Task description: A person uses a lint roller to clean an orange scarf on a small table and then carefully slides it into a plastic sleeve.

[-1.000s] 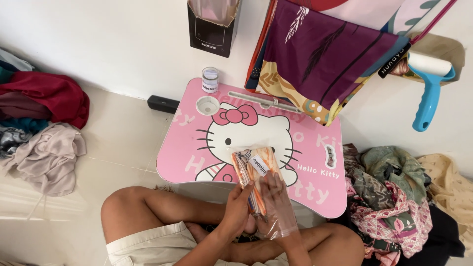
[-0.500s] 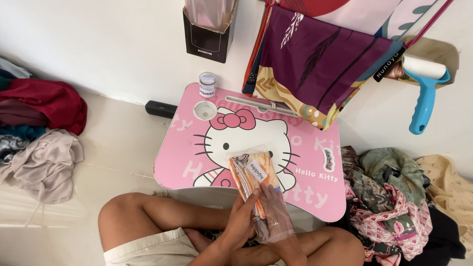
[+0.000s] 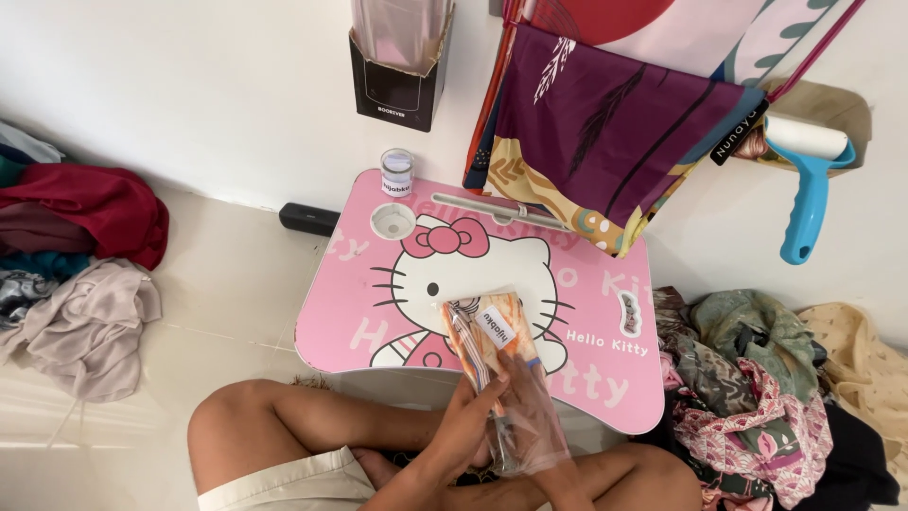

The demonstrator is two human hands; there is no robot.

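both hands on a bagged orange cloth over the pink table

here we are, a person sitting cross-legged on the pale floor, bare knees up against a low pink cartoon-cat table. the left hand is wrapped around the lower part of a clear plastic bag, fingers closed on it. the right hand sits under the bag's bottom end, mostly hidden behind the plastic, so i cannot tell how its fingers are set. inside the bag's upper half lies a folded orange patterned cloth with a small white label, and that end rests tilted across the table's front edge, right over the cat print.

at the table's far left corner, a round cup recess, and just beyond it a small clear lidded jar standing upright. a black open-topped box hangs on the white wall above. to the right, a purple feather-print cloth drapes down over the table's back edge. further right, a blue-handled lint roller on the wall. heaps of clothes either side: a red and beige pile at left, a floral pile at right, touching the table's side.
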